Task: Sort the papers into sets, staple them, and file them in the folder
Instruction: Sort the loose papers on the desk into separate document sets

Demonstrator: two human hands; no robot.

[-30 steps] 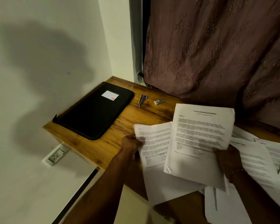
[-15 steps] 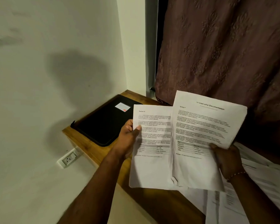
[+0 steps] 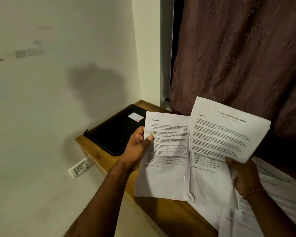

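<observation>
My left hand (image 3: 138, 147) pinches the left edge of a printed sheet headed "Section 6" (image 3: 166, 158), held up above the table. My right hand (image 3: 243, 175) grips the lower right of a second set of papers headed "Internship Documentation" (image 3: 224, 142), which overlaps the first sheet's right side. A black zipped folder (image 3: 114, 134) with a small white label lies shut on the wooden table (image 3: 101, 151) at the far left corner. More loose papers (image 3: 280, 199) lie on the table under my right arm. The stapler is hidden behind the raised sheets.
A pale wall runs along the left with a white power socket (image 3: 79, 167) below the table edge. A brown patterned curtain (image 3: 237, 57) hangs behind the table. The table's near edge runs diagonally toward the lower right.
Both hands lifted the two paper sets off the table and raised them toward the camera. The view tilted up, and the sheets now cover the stapler and the small metal item.
</observation>
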